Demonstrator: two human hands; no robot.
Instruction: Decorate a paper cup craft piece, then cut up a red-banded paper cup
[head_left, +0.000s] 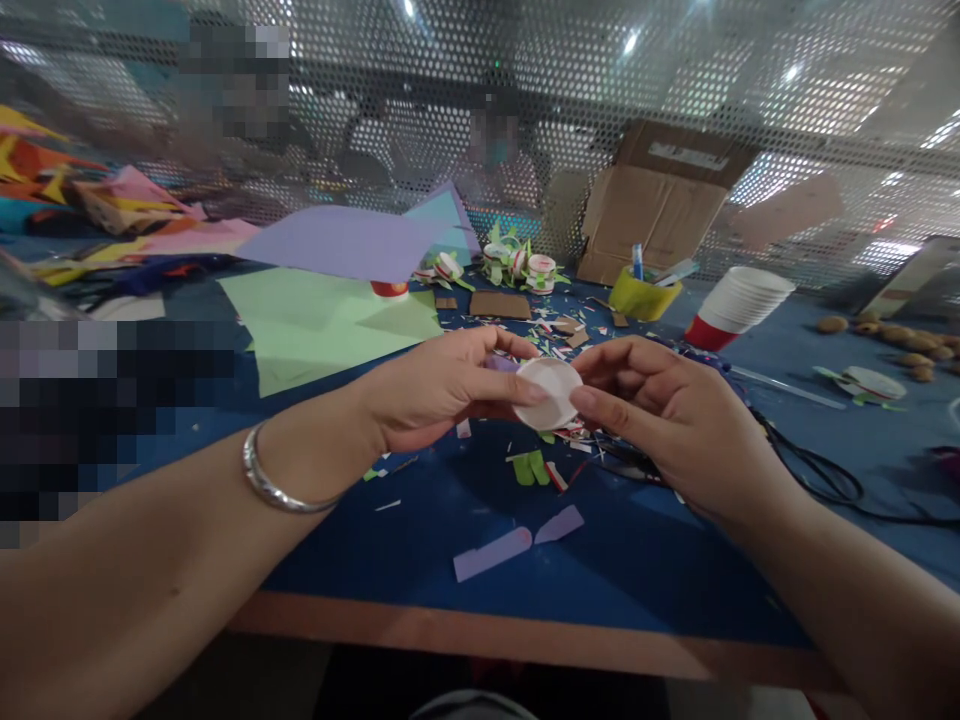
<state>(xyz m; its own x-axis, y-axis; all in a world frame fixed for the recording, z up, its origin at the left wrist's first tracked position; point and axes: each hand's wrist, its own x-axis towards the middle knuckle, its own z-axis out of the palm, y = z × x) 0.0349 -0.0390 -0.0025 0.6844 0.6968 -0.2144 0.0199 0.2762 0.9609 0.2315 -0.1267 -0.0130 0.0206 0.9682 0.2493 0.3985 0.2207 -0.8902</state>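
Observation:
Between both hands is a round white paper cup bottom (pixel 556 398), its flat face turned towards me. My left hand (pixel 457 385) pinches its left side with the thumb across the face. On the right edge, the thumb and fingers of my right hand (pixel 645 400) grip it too. Below the hands lie two purple paper strips (pixel 493 553) and a small green paper piece (pixel 529 467). Scraps of cut paper (pixel 577 335) are scattered behind and beneath the hands.
Green (pixel 330 325) and purple paper sheets (pixel 337 240) lie left. Cup-bottom crafts with green paper (pixel 517 262) stand at the back. A yellow holder (pixel 645 295), stacked paper cups (pixel 742 300), a black cord (pixel 817 470) and walnut-like brown things (pixel 904 338) are right. The table edge (pixel 480 635) is nearest me.

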